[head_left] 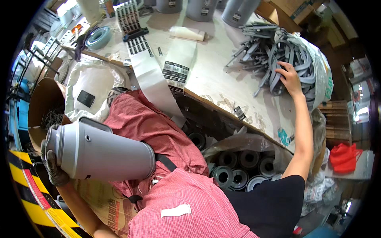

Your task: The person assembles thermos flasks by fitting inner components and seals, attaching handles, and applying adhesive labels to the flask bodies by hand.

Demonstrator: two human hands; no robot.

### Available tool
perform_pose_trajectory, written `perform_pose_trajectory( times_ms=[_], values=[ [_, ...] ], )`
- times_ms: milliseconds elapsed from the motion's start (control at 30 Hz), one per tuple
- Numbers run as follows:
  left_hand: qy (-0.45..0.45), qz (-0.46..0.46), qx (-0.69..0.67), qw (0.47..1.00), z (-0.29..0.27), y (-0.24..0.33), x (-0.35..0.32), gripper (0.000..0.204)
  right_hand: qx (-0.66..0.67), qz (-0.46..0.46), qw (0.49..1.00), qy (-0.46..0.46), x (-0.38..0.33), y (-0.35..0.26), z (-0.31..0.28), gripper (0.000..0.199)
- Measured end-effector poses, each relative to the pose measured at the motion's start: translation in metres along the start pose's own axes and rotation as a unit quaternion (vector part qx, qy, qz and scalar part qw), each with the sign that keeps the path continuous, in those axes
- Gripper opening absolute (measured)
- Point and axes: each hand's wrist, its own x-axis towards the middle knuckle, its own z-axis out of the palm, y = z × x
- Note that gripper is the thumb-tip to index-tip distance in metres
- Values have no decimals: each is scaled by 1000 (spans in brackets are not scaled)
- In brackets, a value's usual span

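Note:
My left hand [54, 168], in a dark grey glove, is closed around the end of a grey plastic canister [107, 152]. The canister lies on its side across my lap, with a loop handle [95, 124] on its upper side and a small round hole in its wall. At the right of the table, my bare right hand [289, 77] reaches into a heap of curved grey plastic handles [274, 51]. Its fingers are bent and apart, their tips at one curved handle; I cannot make out a grip on it. A white plastic bag [323, 67] surrounds part of the heap.
The worktable [222, 75] carries a label strip [145, 65], another label sheet [176, 67], a clear roll [188, 33] and several upright grey canisters [201, 10]. Below its edge, a lined box holds round grey parts [240, 178]. A phone [85, 98] lies on a white sack at left.

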Motion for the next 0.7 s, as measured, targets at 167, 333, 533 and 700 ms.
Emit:
perform_pose_trajectory(
  times_ms=[167,333,533,700],
  values=[
    [-3,90,4,996,43,46,-6,67,184,117,972,89,13,20,-19,18],
    [6,199,178,964,91,69,-43,59,67,159,903,392,43,-40,-25,32],
    [27,257,316,913,126,79,-108,63,628,69,697,339,147,-337,-9,56],
    [64,214,381,897,145,89,-132,67,977,-16,208,-54,149,-498,-17,68]
  ],
)
